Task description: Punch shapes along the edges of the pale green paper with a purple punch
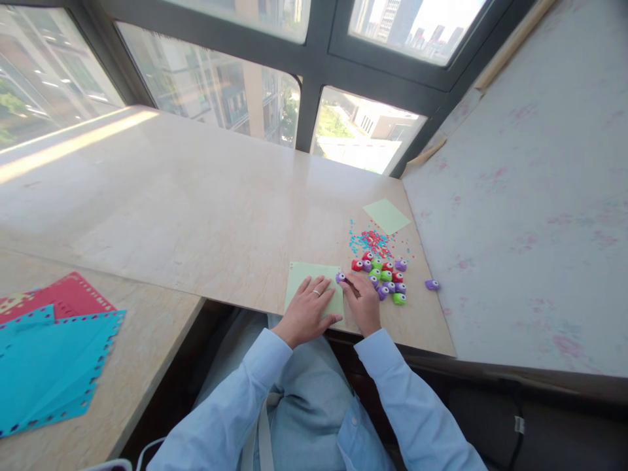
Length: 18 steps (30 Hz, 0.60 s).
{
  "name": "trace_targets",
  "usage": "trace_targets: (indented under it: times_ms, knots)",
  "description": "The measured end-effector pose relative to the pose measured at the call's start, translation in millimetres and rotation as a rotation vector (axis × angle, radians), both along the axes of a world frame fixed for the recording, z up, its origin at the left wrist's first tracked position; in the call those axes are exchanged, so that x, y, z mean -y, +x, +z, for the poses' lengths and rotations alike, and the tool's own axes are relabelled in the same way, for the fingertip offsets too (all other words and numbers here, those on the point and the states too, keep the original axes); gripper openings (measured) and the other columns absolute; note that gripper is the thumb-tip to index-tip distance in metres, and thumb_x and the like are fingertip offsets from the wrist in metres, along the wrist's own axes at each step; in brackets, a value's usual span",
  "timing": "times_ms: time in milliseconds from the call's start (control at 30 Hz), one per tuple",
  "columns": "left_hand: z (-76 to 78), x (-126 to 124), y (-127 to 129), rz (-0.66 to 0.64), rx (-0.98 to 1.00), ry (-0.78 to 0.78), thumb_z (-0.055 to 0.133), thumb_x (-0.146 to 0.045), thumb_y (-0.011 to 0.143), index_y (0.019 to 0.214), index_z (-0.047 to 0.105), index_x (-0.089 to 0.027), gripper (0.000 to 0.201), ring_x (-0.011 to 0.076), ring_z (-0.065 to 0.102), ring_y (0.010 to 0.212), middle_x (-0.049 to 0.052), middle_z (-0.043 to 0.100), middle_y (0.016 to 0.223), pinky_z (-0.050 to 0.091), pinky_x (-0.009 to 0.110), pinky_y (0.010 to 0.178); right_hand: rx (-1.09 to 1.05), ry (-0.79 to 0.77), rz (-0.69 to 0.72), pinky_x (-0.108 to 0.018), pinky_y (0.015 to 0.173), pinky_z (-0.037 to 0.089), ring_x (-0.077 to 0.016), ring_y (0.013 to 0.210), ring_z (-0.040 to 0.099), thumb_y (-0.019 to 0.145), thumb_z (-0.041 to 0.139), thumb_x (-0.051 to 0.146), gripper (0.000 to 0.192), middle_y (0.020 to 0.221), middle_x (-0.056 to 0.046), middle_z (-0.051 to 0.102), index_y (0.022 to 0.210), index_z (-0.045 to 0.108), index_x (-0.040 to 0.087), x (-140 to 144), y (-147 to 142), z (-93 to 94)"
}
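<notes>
Far left, on the lower wooden surface: teal paper sheets (49,373) with punched edges, lying over a red sheet (69,296) that is punched along its edge too. Next, the pale stone windowsill (196,209), sun striping its far left end, windows behind it. Near the front edge of the sill lies a light green paper square (307,278). My left hand (307,311) rests flat on it, fingers spread and pressed down, ring on one finger, holding nothing but pinning the sheet. Just right of it, my right hand (363,301) lies at the paper's right edge, fingers curled in toward a small purple punch (340,277) that sits right at that edge; fingertips touch it, but I cannot tell whether they are closed around it or only resting against it. Just beyond my right hand, a cluster of small punches (385,278), red, green and purple, packed close together. Behind the cluster, a scatter of red and blue paper bits (370,241). Further back and right, a second green paper square (386,216), lying alone. One stray purple punch (432,284) sits apart to the right, near the pale speckled wall (530,196).
</notes>
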<state>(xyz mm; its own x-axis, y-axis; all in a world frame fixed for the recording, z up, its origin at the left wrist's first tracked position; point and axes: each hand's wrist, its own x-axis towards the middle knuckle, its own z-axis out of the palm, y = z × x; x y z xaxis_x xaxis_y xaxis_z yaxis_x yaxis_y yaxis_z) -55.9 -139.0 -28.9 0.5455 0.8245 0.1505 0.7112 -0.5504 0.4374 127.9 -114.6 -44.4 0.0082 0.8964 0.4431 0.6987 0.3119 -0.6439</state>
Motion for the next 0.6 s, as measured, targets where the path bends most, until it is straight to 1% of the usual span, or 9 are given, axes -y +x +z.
trace_targets:
  times_ms: [167,367,500,600]
  knots:
    - [-1.4,0.5,-0.4,0.006,0.0,0.011,0.043,-0.06,0.094,0.138,0.05,-0.014,0.064,0.0275,0.03,0.144,0.013,0.043,0.15,0.016,0.048,0.122,0.019,0.017,-0.008,-0.043,0.093,0.051,-0.0246,0.101,0.065,0.094,0.055,0.038,0.03,0.105,-0.011,0.073,0.105,0.073,0.018,1.3,0.4,-2.1]
    - [0.7,1.1,-1.8,0.0,-0.005,0.001,0.046,-0.06,0.093,0.139,0.049,-0.015,0.065,0.0275,0.029,0.145,0.013,0.042,0.151,0.017,0.049,0.121,0.032,0.002,-0.028,-0.044,0.095,0.05,-0.0251,0.103,0.064,0.094,0.054,0.036,0.029,0.108,-0.011,0.072,0.107,0.073,0.018,-1.2,-1.8,-2.0]
    - [2.5,0.0,-0.3,0.003,0.022,-0.031,0.048,-0.058,0.093,0.137,0.051,-0.014,0.063,0.0286,0.03,0.144,0.014,0.041,0.151,0.018,0.05,0.122,0.022,-0.01,-0.032,-0.044,0.096,0.049,-0.0251,0.103,0.064,0.094,0.054,0.036,0.029,0.109,-0.01,0.072,0.107,0.072,0.018,-2.1,-3.0,-0.6]
    - [4.3,-2.0,-0.9,0.003,0.083,-0.091,0.05,-0.056,0.093,0.135,0.053,-0.014,0.06,0.0292,0.03,0.144,0.014,0.043,0.149,0.019,0.051,0.121,0.0,-0.014,-0.027,-0.044,0.096,0.05,-0.0251,0.104,0.064,0.094,0.055,0.038,0.029,0.109,-0.01,0.072,0.107,0.072,0.019,-1.2,-3.0,-0.1]
